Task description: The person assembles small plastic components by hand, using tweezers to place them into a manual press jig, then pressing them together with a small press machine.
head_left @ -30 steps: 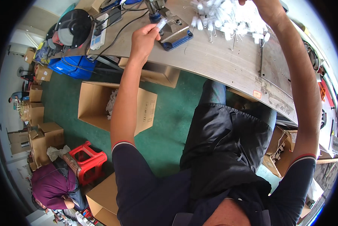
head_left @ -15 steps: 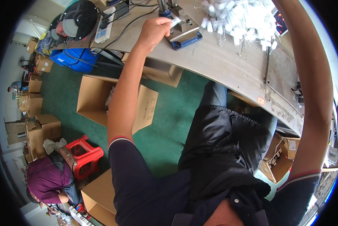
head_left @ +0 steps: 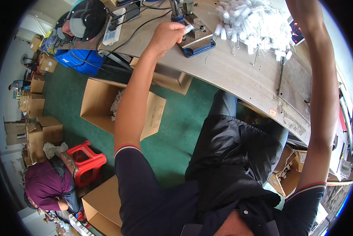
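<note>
Small white brush point(head_left: 188, 28) pinched in the left hand point(head_left: 166, 36), fingers closed around it, held just above the metal block of the blue-based bench press point(head_left: 195, 37) near the far edge of the long grey workbench point(head_left: 239, 80). Further right on the bench, a heaped pile of white brushes point(head_left: 255, 25) with wire stems sticking out; right arm stretched up past it, right hand out of view beyond the top rim. Below the bench, an open cardboard box point(head_left: 105, 104) on the green floor point(head_left: 176, 122), then a red stool point(head_left: 86, 161) beside a crouching person in purple point(head_left: 46, 185).
</note>
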A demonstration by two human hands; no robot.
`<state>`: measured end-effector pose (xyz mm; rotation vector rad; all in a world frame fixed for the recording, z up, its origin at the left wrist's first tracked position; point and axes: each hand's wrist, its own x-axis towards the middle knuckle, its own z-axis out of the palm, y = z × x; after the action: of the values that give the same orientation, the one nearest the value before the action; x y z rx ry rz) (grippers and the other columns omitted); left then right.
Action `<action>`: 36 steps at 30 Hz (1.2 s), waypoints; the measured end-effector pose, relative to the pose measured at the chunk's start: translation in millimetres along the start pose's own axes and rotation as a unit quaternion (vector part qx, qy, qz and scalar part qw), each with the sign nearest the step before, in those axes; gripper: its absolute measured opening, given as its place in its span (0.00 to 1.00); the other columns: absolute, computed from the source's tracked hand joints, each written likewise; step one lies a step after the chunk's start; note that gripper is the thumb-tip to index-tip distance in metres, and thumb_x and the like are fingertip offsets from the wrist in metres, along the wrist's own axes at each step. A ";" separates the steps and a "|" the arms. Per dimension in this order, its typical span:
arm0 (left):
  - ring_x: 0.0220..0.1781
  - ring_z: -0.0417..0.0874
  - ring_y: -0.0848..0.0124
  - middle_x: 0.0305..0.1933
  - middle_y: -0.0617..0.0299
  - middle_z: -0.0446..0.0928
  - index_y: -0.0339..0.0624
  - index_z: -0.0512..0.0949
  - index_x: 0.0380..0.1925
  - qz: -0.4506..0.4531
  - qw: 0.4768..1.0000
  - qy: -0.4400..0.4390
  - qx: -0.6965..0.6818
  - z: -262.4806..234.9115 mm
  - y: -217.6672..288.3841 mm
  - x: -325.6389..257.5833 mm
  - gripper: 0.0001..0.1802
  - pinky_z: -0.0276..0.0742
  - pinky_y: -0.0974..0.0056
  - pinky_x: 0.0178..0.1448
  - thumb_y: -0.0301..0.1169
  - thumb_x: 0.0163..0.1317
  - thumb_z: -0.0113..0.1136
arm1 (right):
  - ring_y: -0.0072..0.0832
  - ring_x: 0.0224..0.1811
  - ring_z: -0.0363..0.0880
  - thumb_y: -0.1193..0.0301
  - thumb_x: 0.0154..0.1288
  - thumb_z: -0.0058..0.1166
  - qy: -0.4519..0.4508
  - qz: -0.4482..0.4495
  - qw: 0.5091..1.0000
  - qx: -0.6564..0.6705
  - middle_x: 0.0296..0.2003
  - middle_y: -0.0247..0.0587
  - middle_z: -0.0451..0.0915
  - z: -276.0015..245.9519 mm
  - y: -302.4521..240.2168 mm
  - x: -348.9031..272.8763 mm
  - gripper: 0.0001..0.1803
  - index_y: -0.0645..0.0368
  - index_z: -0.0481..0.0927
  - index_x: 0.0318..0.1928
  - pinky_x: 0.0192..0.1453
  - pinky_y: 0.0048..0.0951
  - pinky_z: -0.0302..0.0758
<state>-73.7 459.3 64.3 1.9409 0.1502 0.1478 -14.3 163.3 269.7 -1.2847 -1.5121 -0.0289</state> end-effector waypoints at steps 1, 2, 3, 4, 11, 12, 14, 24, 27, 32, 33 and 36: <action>0.24 0.64 0.82 0.22 0.72 0.73 0.37 0.85 0.37 0.001 1.000 -0.011 0.009 -1.2 -3.5 3.1 0.10 0.57 0.69 0.27 0.32 0.70 0.60 | 0.46 0.57 0.83 0.58 0.76 0.49 0.000 0.001 1.000 -0.001 0.46 0.59 0.85 14.4 -7.4 -9.4 0.23 0.70 0.80 0.49 0.70 0.53 0.74; 0.22 0.61 0.84 0.24 0.74 0.73 0.38 0.87 0.45 0.004 1.000 -0.024 0.016 1.0 -5.1 6.9 0.12 0.53 0.71 0.24 0.33 0.71 0.60 | 0.45 0.57 0.84 0.64 0.72 0.45 0.071 0.103 0.990 -0.070 0.50 0.60 0.84 30.4 -15.1 -16.4 0.21 0.71 0.80 0.50 0.69 0.51 0.76; 0.22 0.61 0.84 0.24 0.74 0.73 0.38 0.87 0.45 -0.010 0.999 -0.013 0.030 -13.5 -10.8 -3.7 0.12 0.53 0.71 0.24 0.33 0.71 0.60 | 0.45 0.57 0.84 0.70 0.69 0.42 0.141 0.196 0.964 -0.110 0.54 0.60 0.83 51.0 -4.1 -23.4 0.20 0.73 0.80 0.50 0.68 0.49 0.77; 0.23 0.61 0.84 0.24 0.74 0.73 0.38 0.87 0.46 -0.017 0.999 -0.010 0.033 -13.2 -10.0 -4.0 0.12 0.53 0.71 0.24 0.33 0.71 0.60 | 0.45 0.55 0.85 0.74 0.61 0.39 0.168 0.266 0.944 0.103 0.59 0.60 0.81 46.7 7.3 -15.0 0.25 0.75 0.79 0.53 0.66 0.46 0.79; 0.26 0.65 0.83 0.24 0.73 0.72 0.36 0.87 0.44 -0.007 0.999 0.002 0.051 -2.0 -4.9 1.9 0.12 0.57 0.72 0.29 0.33 0.71 0.60 | 0.37 0.44 0.86 0.80 0.68 0.39 0.121 0.204 0.971 -0.013 0.65 0.59 0.75 59.9 10.2 -75.1 0.20 0.75 0.80 0.53 0.51 0.33 0.83; 0.26 0.65 0.83 0.24 0.73 0.72 0.36 0.87 0.44 -0.008 0.999 0.002 0.052 -3.3 -6.8 0.5 0.12 0.57 0.72 0.29 0.33 0.71 0.60 | 0.36 0.43 0.86 0.81 0.69 0.39 0.101 0.176 0.978 -0.042 0.65 0.58 0.75 62.1 9.1 -73.3 0.19 0.76 0.80 0.53 0.48 0.30 0.84; 0.28 0.66 0.82 0.24 0.73 0.72 0.36 0.87 0.44 0.001 0.999 0.004 0.051 0.4 -8.6 3.6 0.12 0.60 0.72 0.33 0.32 0.72 0.60 | 0.35 0.40 0.86 0.79 0.71 0.44 0.126 0.131 0.970 -0.162 0.62 0.58 0.77 77.2 22.0 -75.8 0.17 0.75 0.81 0.53 0.44 0.29 0.84; 0.27 0.72 0.78 0.24 0.67 0.75 0.29 0.87 0.44 0.028 0.999 0.035 0.008 5.9 -9.9 2.5 0.11 0.68 0.68 0.33 0.27 0.69 0.62 | 0.29 0.44 0.84 0.90 0.72 0.40 0.139 0.075 0.963 -0.220 0.69 0.49 0.74 106.3 92.1 -122.0 0.19 0.69 0.82 0.54 0.48 0.28 0.84; 0.28 0.72 0.78 0.24 0.67 0.76 0.28 0.87 0.46 0.015 0.999 0.026 0.010 -2.9 -13.2 0.9 0.12 0.68 0.69 0.34 0.27 0.69 0.63 | 0.27 0.43 0.83 0.90 0.71 0.41 0.135 0.084 0.960 -0.232 0.69 0.50 0.74 110.8 93.3 -120.4 0.18 0.69 0.82 0.53 0.48 0.27 0.84; 0.21 0.62 0.84 0.25 0.73 0.74 0.36 0.87 0.49 -0.009 0.999 0.023 0.030 9.4 9.8 2.2 0.13 0.55 0.73 0.25 0.31 0.70 0.63 | 0.46 0.58 0.85 0.89 0.58 0.50 0.186 0.034 0.949 -0.251 0.67 0.50 0.76 108.4 131.3 -140.5 0.21 0.63 0.84 0.51 0.61 0.36 0.84; 0.21 0.62 0.84 0.25 0.73 0.74 0.36 0.87 0.49 0.000 0.999 0.021 0.035 7.4 12.1 3.1 0.13 0.55 0.73 0.25 0.31 0.70 0.63 | 0.45 0.58 0.85 0.88 0.60 0.51 0.192 -0.001 0.945 -0.263 0.66 0.48 0.77 109.6 138.7 -138.2 0.19 0.63 0.84 0.50 0.61 0.35 0.85; 0.19 0.59 0.87 0.24 0.75 0.74 0.41 0.87 0.49 -0.062 0.997 0.034 0.024 -2.9 -4.7 -2.0 0.12 0.49 0.74 0.21 0.33 0.71 0.63 | 0.46 0.59 0.85 0.87 0.61 0.51 0.203 0.009 0.944 -0.260 0.67 0.48 0.77 117.9 134.4 -133.1 0.18 0.63 0.84 0.49 0.60 0.36 0.85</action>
<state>-76.3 463.3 60.9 1.9697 0.3218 0.1294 -24.9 200.2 50.1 -1.5864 -1.1659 -0.6812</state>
